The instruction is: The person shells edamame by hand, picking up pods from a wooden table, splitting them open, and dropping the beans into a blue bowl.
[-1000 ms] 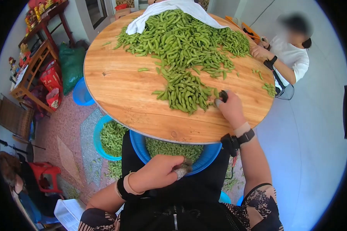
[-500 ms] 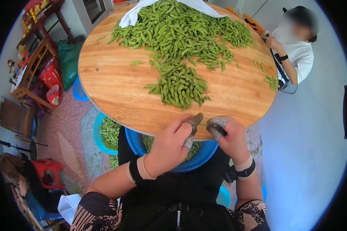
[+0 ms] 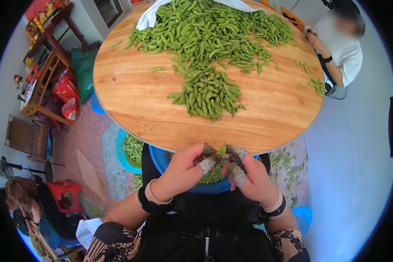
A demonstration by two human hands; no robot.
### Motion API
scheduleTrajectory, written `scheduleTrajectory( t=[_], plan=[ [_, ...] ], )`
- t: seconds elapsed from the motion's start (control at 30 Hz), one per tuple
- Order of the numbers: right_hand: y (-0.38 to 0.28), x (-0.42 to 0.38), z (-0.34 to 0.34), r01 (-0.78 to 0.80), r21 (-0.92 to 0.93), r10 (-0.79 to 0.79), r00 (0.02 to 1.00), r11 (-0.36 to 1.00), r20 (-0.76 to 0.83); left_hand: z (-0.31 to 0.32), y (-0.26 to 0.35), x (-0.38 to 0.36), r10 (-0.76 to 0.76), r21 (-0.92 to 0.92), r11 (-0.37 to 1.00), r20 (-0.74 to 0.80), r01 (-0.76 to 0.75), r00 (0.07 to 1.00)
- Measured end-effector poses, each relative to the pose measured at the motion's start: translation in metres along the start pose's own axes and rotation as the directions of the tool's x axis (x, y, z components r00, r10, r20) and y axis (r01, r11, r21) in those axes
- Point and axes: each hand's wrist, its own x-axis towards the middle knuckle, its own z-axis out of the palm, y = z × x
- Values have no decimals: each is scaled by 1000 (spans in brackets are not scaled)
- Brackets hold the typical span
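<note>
Green pods [image 3: 209, 94] are heaped on the round wooden table [image 3: 139, 105], with a smaller cluster nearer its front edge. My left hand [image 3: 183, 170], its thumb and finger in grey wraps, is closed at the near edge. Facing it, my right hand [image 3: 253, 177], also with wrapped fingers, is closed too. A green pod [image 3: 222, 149] shows between the fingertips of both hands, pinched there. Below them a blue tub [image 3: 209, 188] holds shelled green beans, partly hidden by my hands.
A light-blue basin [image 3: 121, 150] with more green pieces stands on the floor at left. Across the table at right sits a person in white [image 3: 351, 59]. Another person [image 3: 22, 192] is at lower left by a red stool [image 3: 67, 192]. Empty-looking husks litter the floor at right.
Both hands have moved down to the table's near edge and closer together. A green pod now shows between their fingertips. The whole view has shifted slightly.
</note>
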Motion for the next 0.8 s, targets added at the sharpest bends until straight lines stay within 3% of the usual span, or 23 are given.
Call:
scheduleTrajectory(
  t=[0.03, 0.13, 0.27, 0.33, 0.37, 0.43, 0.47, 0.53, 0.57, 0.63, 0.67, 0.73, 0.8],
  plan=[
    [2, -3, 4, 86, -70, -85, 996, 994, 19, 2, -4, -2, 69, 70, 995, -29, -66, 997],
    [11, -5, 6, 82, -74, -82, 997, 994, 4, 1, -32, 1, 177, 178, 969, -19, -171, 984],
    [16, -7, 10, 78, -86, -81, 996, 993, -35, 5, -24, -7, 119, 279, 955, -61, -98, 991],
    [19, -7, 10, 69, -39, -72, 996, 997, -55, 7, -16, -10, 269, 572, 796, -37, -201, 962],
    [19, -6, 9, 69, -40, -71, 996, 997, -53, 6, -18, -10, 270, 570, 797, -38, -201, 962],
    [20, -5, 7, -101, 101, 99, 995, 990, 22, 4, -21, -12, 447, 811, 478, 107, -338, 888],
    [20, -5, 8, -103, 105, 102, 995, 989, 19, 3, -21, -12, 443, 810, 479, 110, -339, 890],
    [22, -5, 9, -170, 387, 160, 985, 906, 58, 0, -21, -12, 331, 537, 788, 42, -301, 943],
    [22, -6, 10, -172, 393, 163, 985, 903, 57, 0, -20, -13, 324, 538, 789, 45, -296, 945],
    [19, -9, 13, -111, 371, 115, 993, 922, 13, 1, -14, -16, 129, 335, 937, -74, -97, 989],
    [18, -9, 14, -112, 379, 116, 993, 919, 12, 0, -18, -16, 122, 338, 937, -71, -91, 990],
    [18, -10, 17, -18, 146, 19, 1000, 989, -8, -2, -28, -16, 163, 351, 927, -53, -135, 985],
    [25, -8, 15, 20, 50, -19, 1000, 999, -18, 2, -27, -15, 190, 380, 912, -65, -151, 980]
  ],
)
